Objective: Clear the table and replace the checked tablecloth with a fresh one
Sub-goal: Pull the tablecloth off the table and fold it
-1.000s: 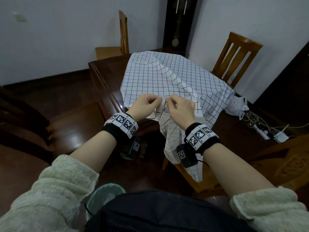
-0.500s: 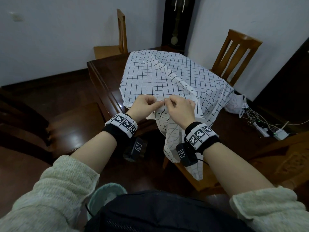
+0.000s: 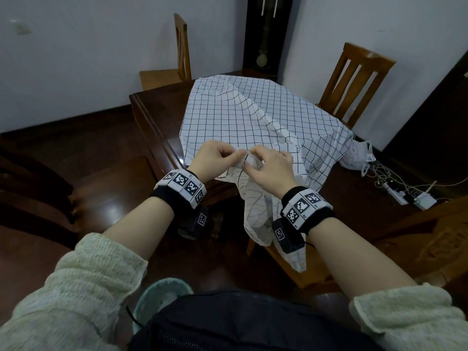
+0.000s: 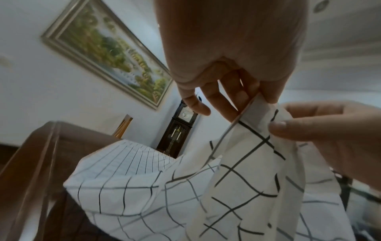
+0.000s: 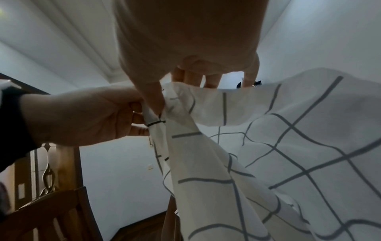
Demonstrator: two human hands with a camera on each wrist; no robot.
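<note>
A white checked tablecloth point(image 3: 248, 117) lies rumpled over the right part of the dark wooden table point(image 3: 157, 115), its near end hanging down off the table's front edge. My left hand point(image 3: 217, 158) and right hand point(image 3: 268, 165) meet just above that edge and both pinch the same bunched edge of the checked tablecloth point(image 4: 257, 146). In the left wrist view my left hand point(image 4: 253, 101) holds the hem between thumb and fingers. In the right wrist view my right hand point(image 5: 163, 97) pinches the checked tablecloth point(image 5: 288, 138) beside the left hand.
Wooden chairs stand at the back left point(image 3: 177, 59), back right point(image 3: 354, 79) and near right point(image 3: 417, 249). A dark chair point(image 3: 50, 193) is at the left. A grandfather clock point(image 3: 266, 34) fills the corner. A power strip with cables point(image 3: 405, 196) lies on the floor; a teal bin point(image 3: 162, 300) stands near me.
Both hands stay together on the cloth's edge, with the fingers shifting slightly along the hem. The cloth lies much as before.
</note>
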